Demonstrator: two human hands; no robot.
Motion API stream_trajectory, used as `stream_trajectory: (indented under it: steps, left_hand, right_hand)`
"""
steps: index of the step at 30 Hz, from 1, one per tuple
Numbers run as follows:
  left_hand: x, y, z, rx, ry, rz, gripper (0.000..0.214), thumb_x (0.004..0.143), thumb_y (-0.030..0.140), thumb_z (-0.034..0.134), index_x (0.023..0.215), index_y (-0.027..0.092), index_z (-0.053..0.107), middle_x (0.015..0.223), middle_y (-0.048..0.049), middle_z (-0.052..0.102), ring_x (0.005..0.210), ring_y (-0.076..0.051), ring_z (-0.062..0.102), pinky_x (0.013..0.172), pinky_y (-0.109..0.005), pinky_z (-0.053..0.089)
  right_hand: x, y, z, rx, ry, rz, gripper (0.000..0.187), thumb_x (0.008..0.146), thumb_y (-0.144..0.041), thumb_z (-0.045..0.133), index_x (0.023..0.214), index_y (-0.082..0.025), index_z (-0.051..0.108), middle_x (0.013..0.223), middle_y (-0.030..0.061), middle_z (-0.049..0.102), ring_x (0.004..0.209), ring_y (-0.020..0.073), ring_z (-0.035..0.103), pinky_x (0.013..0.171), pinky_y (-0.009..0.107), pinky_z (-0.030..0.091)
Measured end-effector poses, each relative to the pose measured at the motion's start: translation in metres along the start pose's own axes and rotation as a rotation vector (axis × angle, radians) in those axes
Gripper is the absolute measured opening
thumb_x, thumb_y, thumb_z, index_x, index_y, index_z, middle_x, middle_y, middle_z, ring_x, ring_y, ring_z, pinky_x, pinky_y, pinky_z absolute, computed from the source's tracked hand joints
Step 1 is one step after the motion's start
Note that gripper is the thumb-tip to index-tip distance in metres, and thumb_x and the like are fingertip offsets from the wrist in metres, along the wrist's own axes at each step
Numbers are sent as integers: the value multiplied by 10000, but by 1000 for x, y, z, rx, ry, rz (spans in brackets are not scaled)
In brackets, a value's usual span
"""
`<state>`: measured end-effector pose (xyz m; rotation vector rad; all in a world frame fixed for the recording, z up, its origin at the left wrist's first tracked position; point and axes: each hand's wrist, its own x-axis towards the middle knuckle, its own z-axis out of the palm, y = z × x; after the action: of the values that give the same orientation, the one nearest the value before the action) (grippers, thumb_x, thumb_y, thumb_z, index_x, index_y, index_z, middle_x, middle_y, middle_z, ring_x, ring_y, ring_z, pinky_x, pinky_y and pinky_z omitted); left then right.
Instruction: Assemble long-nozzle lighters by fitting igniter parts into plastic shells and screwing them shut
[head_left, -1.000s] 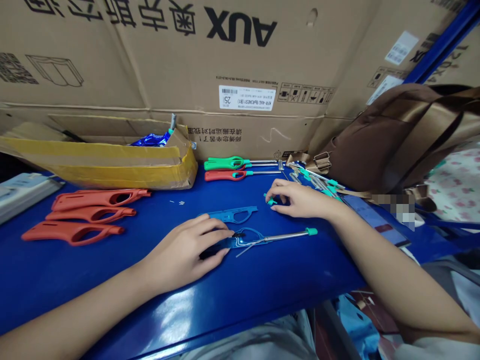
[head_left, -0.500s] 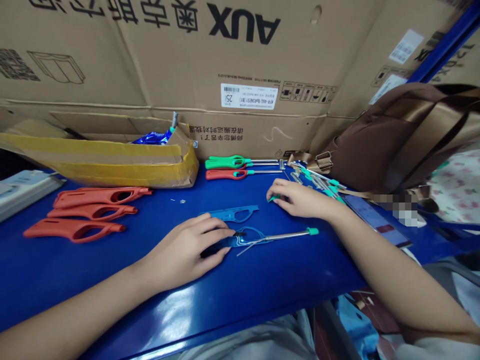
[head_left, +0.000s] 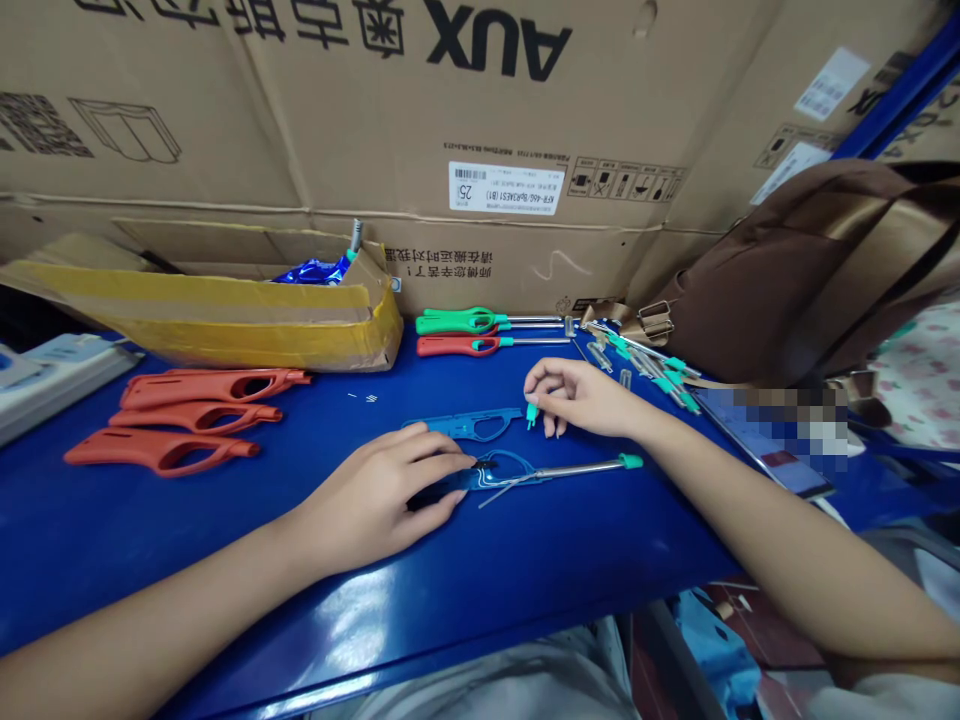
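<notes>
A cardboard wall (head_left: 337, 130) backs the blue table (head_left: 540, 570); a soft brown bag (head_left: 750, 290) crowds the right, a yellow-taped box (head_left: 315, 340) the left. My left hand (head_left: 375, 490) clasps the blue lighter (head_left: 514, 468) on the table, its long axis sideways, shiny metal tube (head_left: 581, 468) pointing right. My right hand (head_left: 581, 395) pinches a small green piece (head_left: 532, 414).

Wall (head_left: 322, 140): brown cardboard, creased; large black print (head_left: 499, 42) upside down, "AUX" legible.
Label (head_left: 506, 188): white, inverted, on the cardboard's lower half.
Beam (head_left: 892, 85): blue, slanting across upper right.
Table (head_left: 562, 580): glossy deep-blue top, spanning the view.
Light: pale glare (head_left: 349, 605) towards the near edge.
Floor (head_left: 776, 640): reddish-brown patch, lower right, mostly hidden.
</notes>
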<state>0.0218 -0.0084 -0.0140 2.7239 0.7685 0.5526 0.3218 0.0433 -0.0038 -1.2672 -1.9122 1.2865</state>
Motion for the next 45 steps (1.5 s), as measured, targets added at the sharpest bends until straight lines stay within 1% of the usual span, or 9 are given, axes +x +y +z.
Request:
stream_trajectory:
  steps: [10, 13, 15, 17, 22, 27, 30, 34, 45]
  left_hand:
    - [1, -1, 1, -2, 4, 6, 292, 1014, 276, 551, 1278, 222, 665, 1175, -72, 694, 1050, -213, 645, 931, -362, 521]
    - [1, 0, 1, -2, 3, 8, 291, 1015, 275, 549, 1276, 221, 666, 1175, -69, 694, 1042, -212, 645, 927, -364, 518]
    - [1, 0, 1, 2, 1, 9, 297, 1015, 277, 550, 1285, 220, 660, 1185, -69, 694, 1047, -215, 643, 928, -366, 516]
    - [1, -1, 1, 8, 2, 12, 304, 1015, 285, 555, 1296, 218, 651, 1200, -66, 699, 1057, -220, 642, 942, -373, 511]
    - [2, -1, 1, 16, -1, 15, 306, 1019, 289, 549, 1300, 212, 643, 1207, -62, 709, 1057, -224, 642, 962, -379, 500]
    - [2, 0, 1, 17, -18, -10, 308, 1013, 295, 560, 1301, 224, 641, 1201, -65, 698, 1062, -227, 647, 959, -384, 499]
    - [1, 1, 2, 12, -28, -22, 300, 1007, 296, 569, 1284, 216, 652, 1168, -67, 697, 1040, -224, 647, 942, -381, 504]
    - [2, 4, 3, -5, -11, -45, 293, 999, 309, 586, 1257, 198, 667, 1138, -73, 702, 1016, -227, 644, 928, -382, 509]
    - [3, 12, 2, -104, 5, -114, 290, 960, 276, 629, 1232, 199, 694, 1099, -75, 701, 1019, -233, 656, 890, -376, 547]
  right_hand:
    - [4, 9, -7, -192, 88, 100, 94, 911, -279, 551, 942, -197, 585, 652, -39, 575, 450, 111, 546, 428, 243, 454]
    - [-1, 5, -17, -341, 57, -15, 168, 902, -189, 551, 1029, -197, 662, 810, 12, 629, 637, 131, 587, 589, 262, 481]
    - [-5, 1, -24, -524, -41, -185, 246, 899, -152, 558, 1100, -209, 687, 1014, 59, 635, 818, 153, 601, 726, 281, 492]
    - [-9, -2, -30, -642, -132, -261, 215, 912, -175, 573, 1089, -200, 693, 1121, 82, 600, 829, 150, 584, 733, 280, 483]
    - [-14, -10, -34, -716, -155, -234, 89, 929, -198, 593, 916, -158, 672, 1012, 72, 636, 784, 145, 577, 701, 266, 451]
    - [-19, -20, -23, -602, -160, -289, 144, 935, -287, 641, 880, -155, 658, 814, 20, 633, 668, 116, 537, 608, 232, 413]
    - [-23, -25, -8, -544, -239, -370, 137, 941, -278, 645, 869, -162, 655, 852, 18, 632, 692, 105, 544, 635, 221, 421]
    - [-28, -30, 9, -614, -337, -411, 58, 935, -157, 612, 896, -178, 648, 902, 12, 658, 769, 112, 566, 693, 231, 407]
    - [-27, -25, 22, -637, -370, -440, 107, 979, -175, 556, 958, -183, 660, 955, 17, 668, 830, 126, 604, 733, 245, 417]
